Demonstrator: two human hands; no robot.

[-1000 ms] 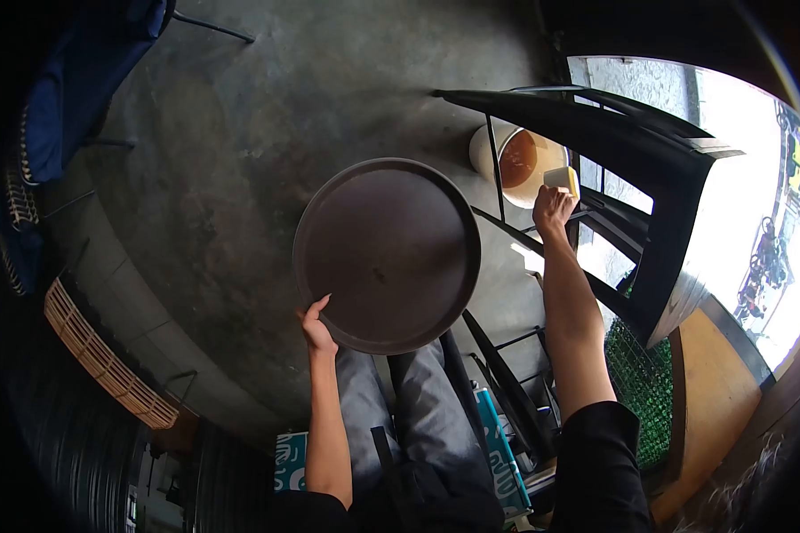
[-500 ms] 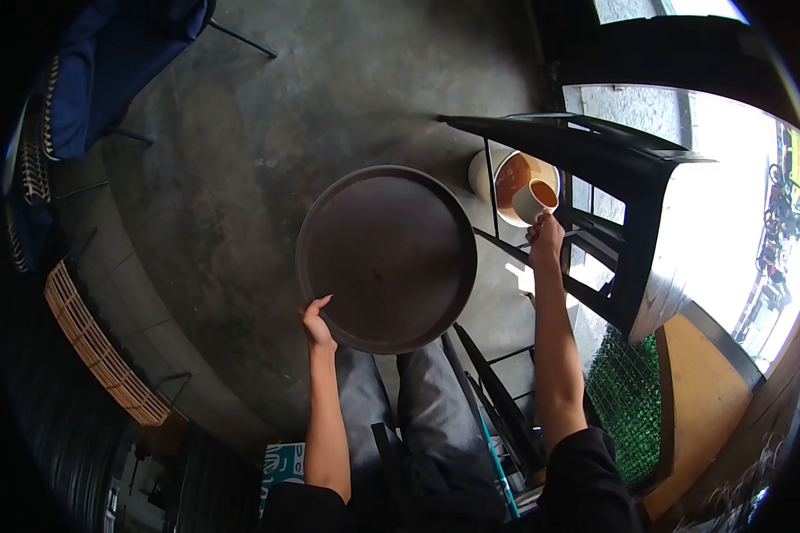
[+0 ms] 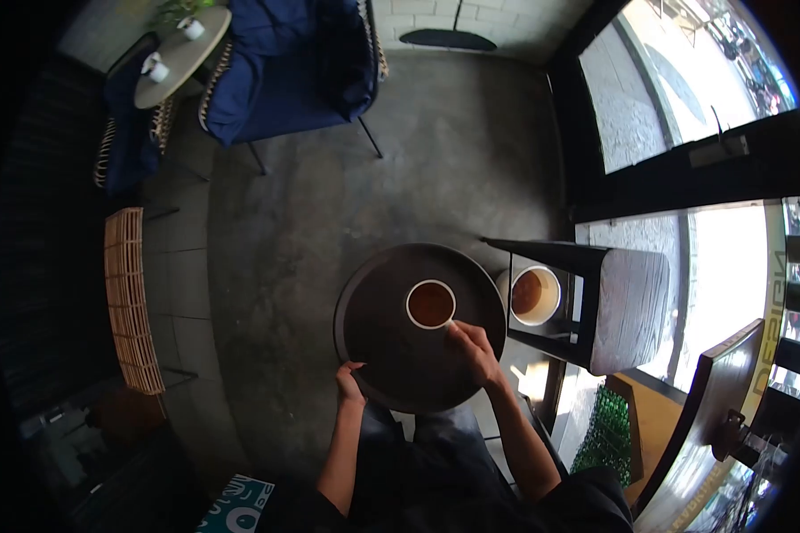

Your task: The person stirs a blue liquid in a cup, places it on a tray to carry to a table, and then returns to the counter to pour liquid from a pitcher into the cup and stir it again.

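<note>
My left hand (image 3: 350,384) grips the near-left rim of a round dark serving tray (image 3: 391,364), thumb on top and the other fingers hidden below it. In my right hand (image 3: 476,354) is the handle of a cup (image 3: 431,304) with a pale rim and a reddish-brown inside. The cup is over the tray, right of its centre line and toward the far half. Just right of the tray, a whitish bucket (image 3: 549,300) with reddish-brown contents stands on the floor, partly behind the legs of a stool.
A dark wooden stool (image 3: 631,311) stands at right by the glass front. Blue chairs (image 3: 284,98) and a small round table (image 3: 209,31) are at the far left. A rattan seat (image 3: 129,302) lines the left side; grey concrete floor (image 3: 276,231) lies ahead.
My right hand has brought the cup from above the bucket leftward over the tray. The view has tilted up, showing more of the room, with the tray lower in it.
</note>
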